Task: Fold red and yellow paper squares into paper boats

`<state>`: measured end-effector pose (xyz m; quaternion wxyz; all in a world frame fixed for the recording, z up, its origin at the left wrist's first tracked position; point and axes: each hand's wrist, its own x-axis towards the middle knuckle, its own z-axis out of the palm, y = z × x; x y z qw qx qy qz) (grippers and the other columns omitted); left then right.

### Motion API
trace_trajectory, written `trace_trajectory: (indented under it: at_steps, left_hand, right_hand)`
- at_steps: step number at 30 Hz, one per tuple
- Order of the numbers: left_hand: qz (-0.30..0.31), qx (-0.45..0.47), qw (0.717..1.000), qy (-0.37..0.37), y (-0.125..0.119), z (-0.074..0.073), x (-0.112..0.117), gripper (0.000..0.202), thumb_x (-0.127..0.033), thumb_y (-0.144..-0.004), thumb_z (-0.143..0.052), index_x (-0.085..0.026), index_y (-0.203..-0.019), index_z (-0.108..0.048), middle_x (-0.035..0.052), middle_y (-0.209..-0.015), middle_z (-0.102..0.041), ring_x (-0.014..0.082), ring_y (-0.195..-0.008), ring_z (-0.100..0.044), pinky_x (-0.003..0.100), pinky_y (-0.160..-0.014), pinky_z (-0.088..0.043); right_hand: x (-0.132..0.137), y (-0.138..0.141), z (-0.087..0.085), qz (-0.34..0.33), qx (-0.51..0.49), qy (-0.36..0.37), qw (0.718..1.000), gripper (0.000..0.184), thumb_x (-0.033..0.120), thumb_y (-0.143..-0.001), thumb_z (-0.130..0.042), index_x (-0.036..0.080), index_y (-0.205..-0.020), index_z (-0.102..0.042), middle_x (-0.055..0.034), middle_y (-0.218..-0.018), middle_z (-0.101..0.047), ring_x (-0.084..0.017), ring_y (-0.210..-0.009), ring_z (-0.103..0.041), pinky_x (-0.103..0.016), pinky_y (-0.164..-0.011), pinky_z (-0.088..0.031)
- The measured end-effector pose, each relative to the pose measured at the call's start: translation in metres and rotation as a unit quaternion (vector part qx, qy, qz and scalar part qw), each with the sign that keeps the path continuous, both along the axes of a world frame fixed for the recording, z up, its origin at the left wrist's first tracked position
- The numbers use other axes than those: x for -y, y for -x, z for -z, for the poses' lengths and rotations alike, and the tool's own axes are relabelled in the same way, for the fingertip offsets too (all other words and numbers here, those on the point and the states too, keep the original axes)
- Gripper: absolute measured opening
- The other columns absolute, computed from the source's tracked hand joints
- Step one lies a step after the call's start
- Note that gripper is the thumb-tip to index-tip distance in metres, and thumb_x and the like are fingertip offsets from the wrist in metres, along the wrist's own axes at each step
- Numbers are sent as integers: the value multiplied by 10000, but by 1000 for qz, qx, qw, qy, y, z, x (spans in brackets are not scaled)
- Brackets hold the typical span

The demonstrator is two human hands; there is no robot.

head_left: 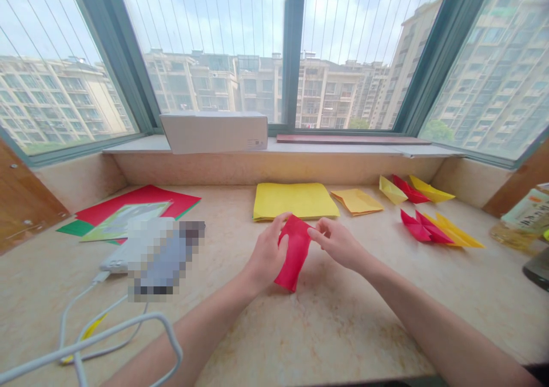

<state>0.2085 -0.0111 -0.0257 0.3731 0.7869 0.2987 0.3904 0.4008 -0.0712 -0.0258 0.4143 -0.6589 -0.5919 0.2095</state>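
A folded piece of red paper is held up over the counter in the middle of the head view. My left hand grips its left side, with the thumb across the front face and the fingers behind. At the paper's upper right edge, my right hand pinches the corner between thumb and index finger. Just behind them lies a stack of yellow paper, and to its right a folded orange-yellow paper.
Several folded paper boats in red and yellow stand at the right. A bottle is at the right edge. On the left lie red sheets, a white power bank and a white cable. A white box rests on the sill.
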Motion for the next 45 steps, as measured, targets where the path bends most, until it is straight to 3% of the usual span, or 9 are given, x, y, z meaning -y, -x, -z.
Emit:
trace_trajectory:
  at_steps: [3,8,11,17,23,31,36,41,45]
  left_hand:
    - [-4,-10,1000,-27,-1,1,-2,411,-97,-855,-447,-208,-1231,-570,87,-1180,-666,226,-1089,-619,390,-963,-479]
    - [11,-104,992,-74,2,3,-4,305,-114,-825,-498,-179,-1085,-643,87,-1042,-660,233,-974,-625,396,-896,-510]
    - [28,-178,978,-102,4,3,-2,241,-135,-832,-522,-161,-1024,-666,102,-1030,-619,232,-934,-625,399,-894,-517]
    - [27,-251,945,-209,8,5,-3,187,-158,-801,-617,-162,-973,-690,163,-1273,-564,324,-1212,-510,488,-1058,-404]
    - [37,-271,938,-215,7,6,-4,248,-196,-866,-547,-132,-1062,-686,166,-1189,-631,304,-1129,-560,465,-1016,-430]
    - [16,-239,947,-212,8,7,-6,327,-235,-915,-494,-151,-1203,-623,129,-1129,-648,268,-1074,-566,441,-994,-436]
    - [17,-285,932,-225,8,11,-8,271,-217,-863,-571,-149,-1106,-669,128,-1160,-642,270,-1103,-557,414,-1004,-441]
    - [28,-320,918,-232,8,12,-7,208,-224,-874,-556,-139,-992,-704,137,-1131,-658,272,-1086,-574,410,-991,-455]
    - [33,-327,914,-237,8,13,-7,226,-240,-906,-510,-140,-954,-707,133,-1076,-675,268,-1058,-593,410,-970,-470]
  right_hand:
    - [-2,-3,5,-13,-32,0,999,99,274,-829,-610,190,-856,-567,-6,-695,-657,-162,-631,-602,-269,-575,-435]
    - [-1,-7,8,21,32,-26,999,406,181,-794,-595,179,-1200,-586,-21,-808,-688,-159,-648,-608,-283,-610,-458]
    - [0,-6,9,26,74,-28,996,431,150,-800,-565,193,-1228,-600,-35,-877,-708,-149,-630,-589,-288,-617,-456]
    - [-2,1,18,-9,84,-34,996,538,49,-734,-552,190,-1249,-615,-64,-976,-726,-195,-815,-640,-340,-787,-501]
    - [-4,1,24,-21,78,-38,996,589,29,-726,-541,159,-1299,-582,-81,-1010,-713,-202,-855,-639,-368,-848,-504]
    - [-5,0,26,-16,68,-53,996,497,118,-798,-562,168,-1292,-594,-63,-943,-725,-179,-770,-643,-336,-777,-516]
    - [-4,4,18,-4,49,-52,997,359,296,-930,-502,155,-1225,-649,-82,-945,-746,-200,-785,-662,-323,-734,-507]
    - [1,10,12,-101,105,-51,988,270,230,-945,-492,207,-934,-761,-65,-928,-743,-208,-851,-656,-320,-779,-490]
    - [2,11,18,-132,149,-43,979,203,168,-876,-597,220,-961,-774,-79,-1002,-711,-215,-922,-635,-342,-868,-476]
